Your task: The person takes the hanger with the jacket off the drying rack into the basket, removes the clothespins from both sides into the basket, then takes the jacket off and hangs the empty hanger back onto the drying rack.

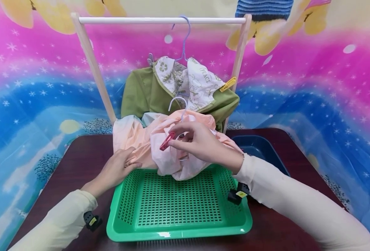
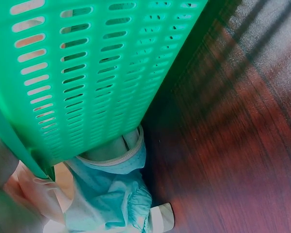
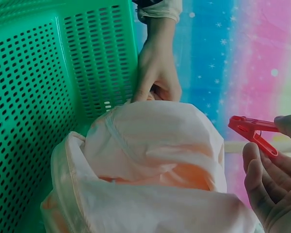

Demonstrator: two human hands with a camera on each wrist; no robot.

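My right hand (image 1: 197, 141) pinches a red clothespin (image 3: 254, 132) between thumb and fingers, above the peach-and-white jacket (image 1: 141, 139). My left hand (image 1: 117, 169) grips the jacket's left side at the green basket's back left corner, thumb below the fingers. The right wrist view also shows the left hand (image 3: 160, 68) at the bunched fabric. A pale hanger (image 1: 178, 101) sits in the jacket, its hook sticking up. The jacket is draped over the back rim of the green basket (image 1: 116, 225). Its pale teal part (image 2: 106, 194) hangs outside the basket in the left wrist view.
Behind stands a wooden rack with a white rail (image 1: 125, 20). A green jacket (image 1: 138, 89) hangs there on a blue hanger (image 1: 185, 38), with a grey clip (image 1: 150, 60) and a yellow clothespin (image 1: 228, 84). A dark blue tray (image 1: 266, 148) is on the table (image 1: 87, 153) at right.
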